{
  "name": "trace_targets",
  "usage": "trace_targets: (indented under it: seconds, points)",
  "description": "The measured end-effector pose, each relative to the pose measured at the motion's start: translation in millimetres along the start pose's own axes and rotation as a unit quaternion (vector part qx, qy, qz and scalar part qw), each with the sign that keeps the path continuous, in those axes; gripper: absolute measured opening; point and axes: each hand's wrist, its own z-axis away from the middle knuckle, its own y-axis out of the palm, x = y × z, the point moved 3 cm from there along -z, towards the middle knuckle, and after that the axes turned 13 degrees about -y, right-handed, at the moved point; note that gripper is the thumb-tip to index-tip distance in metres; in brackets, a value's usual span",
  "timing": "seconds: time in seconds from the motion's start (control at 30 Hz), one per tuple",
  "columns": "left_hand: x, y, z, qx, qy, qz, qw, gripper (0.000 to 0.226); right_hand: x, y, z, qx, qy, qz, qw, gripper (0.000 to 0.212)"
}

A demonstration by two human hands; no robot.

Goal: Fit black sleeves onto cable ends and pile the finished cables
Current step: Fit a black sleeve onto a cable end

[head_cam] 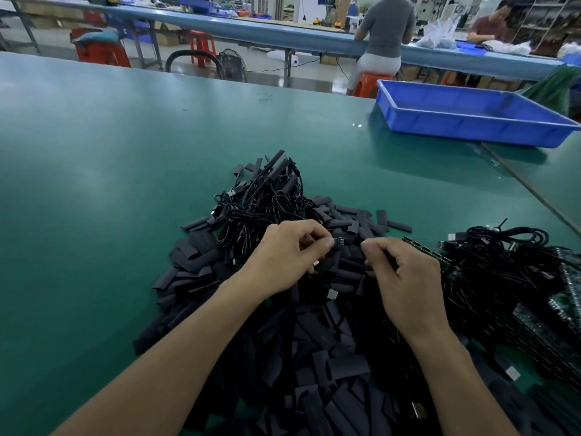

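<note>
A big heap of loose black sleeves (314, 347) covers the green table in front of me. Behind it lies a tangle of black cables with sleeved ends (270, 199). My left hand (289, 256) pinches a cable end with a small green board (339, 242) sticking out past its fingertips. My right hand (405, 278) is curled just to the right of it, fingertips pinched on something dark; I cannot tell what. A small gap separates the two hands. At the right lies a bundle of bare cables with USB plugs and green boards (503, 265).
An empty blue plastic tray (471, 127) stands at the back right of the green table (110, 184). A table seam runs diagonally at the right. Beyond it, two people work at a long bench with red stools.
</note>
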Motion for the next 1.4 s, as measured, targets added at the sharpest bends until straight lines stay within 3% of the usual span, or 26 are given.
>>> trace_targets:
  seconds: [0.13, 0.53, 0.7, 0.93, 1.17, 1.4]
  points:
    - [2.6, 0.0, -1.9, 0.015, -0.008, 0.030, 0.999, 0.007, -1.6, -0.1, -0.7, 0.024, 0.005, 0.003, 1.000, 0.028]
    - [4.4, 4.1, -3.8, 0.038, -0.019, 0.064, 0.997, 0.005, -0.9, -1.8, -0.8, 0.003, 0.005, -0.003, 1.000, 0.017]
    - [6.5, 4.1, -4.4, 0.032, -0.020, 0.060, 0.997, 0.008, 0.8, -2.1, 0.0, 0.013, 0.004, -0.008, 1.000, 0.035]
    - [7.1, 5.1, -5.0, 0.034, -0.026, 0.059, 0.997, 0.007, 1.1, -2.3, 0.0, 0.013, 0.013, 0.003, 1.000, 0.022]
    - [9.3, 6.7, -5.6, 0.030, -0.029, 0.057, 0.998, 0.006, -0.8, -2.9, -1.2, 0.015, 0.020, 0.010, 1.000, 0.026]
    - [8.4, 5.6, -5.4, 0.033, -0.027, 0.066, 0.997, 0.007, -3.5, -1.1, -0.7, 0.034, 0.042, -0.058, 0.997, 0.025]
